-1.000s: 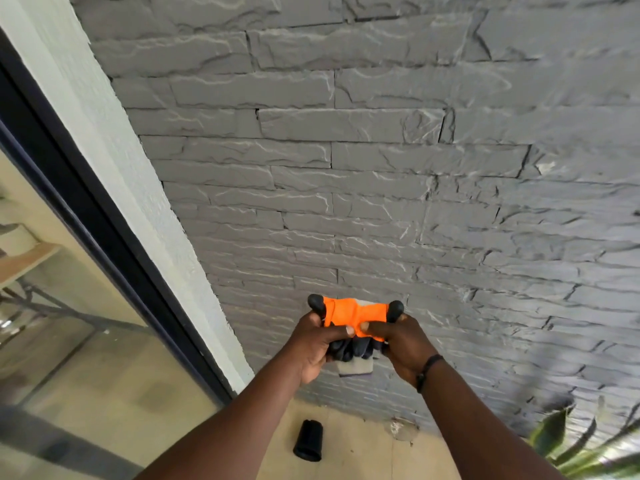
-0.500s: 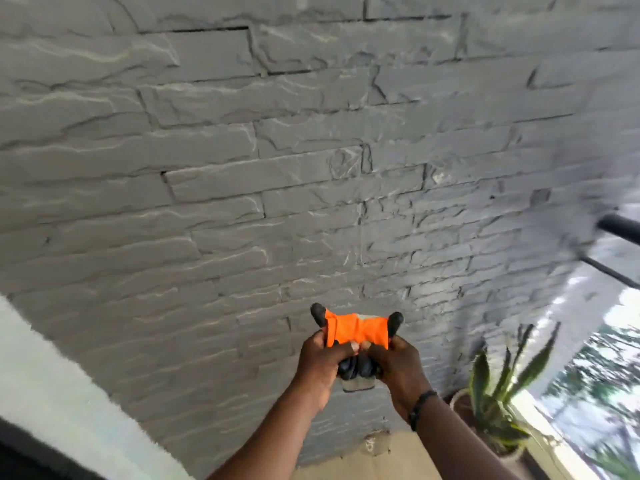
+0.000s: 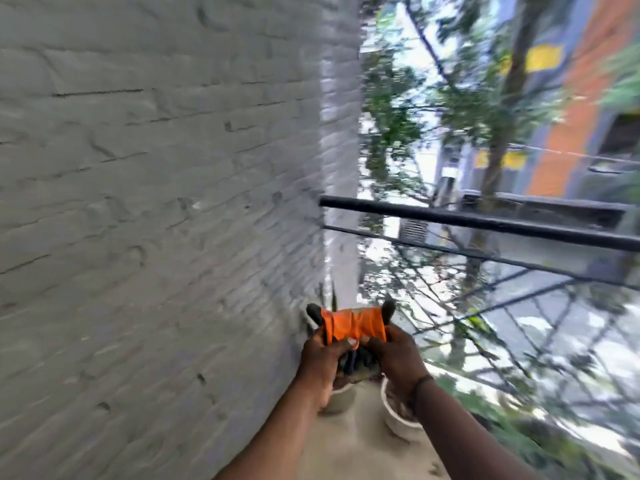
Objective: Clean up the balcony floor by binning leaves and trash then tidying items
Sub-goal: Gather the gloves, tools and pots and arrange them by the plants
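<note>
Swinging away from the grey stone-brick wall (image 3: 156, 202) toward the black metal railing (image 3: 485, 223), the view has turned right; left hand (image 3: 320, 355) and right hand (image 3: 398, 355) both grip the bundled orange-and-black work gloves (image 3: 353, 325) at chest height; pale round plant pots (image 3: 398, 420) below are half hidden, all blurred

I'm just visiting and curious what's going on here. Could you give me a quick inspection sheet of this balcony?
Surface: tan balcony floor, blurred.
Job's things: orange and black gloves, bundled and held up.
Clutter: two pale plant pots on the floor below the hands.
Hands: left hand and right hand both grip the gloves.
Cables: nothing seen.
Surroundings: grey brick wall at left, black railing, trees and buildings beyond.
</note>
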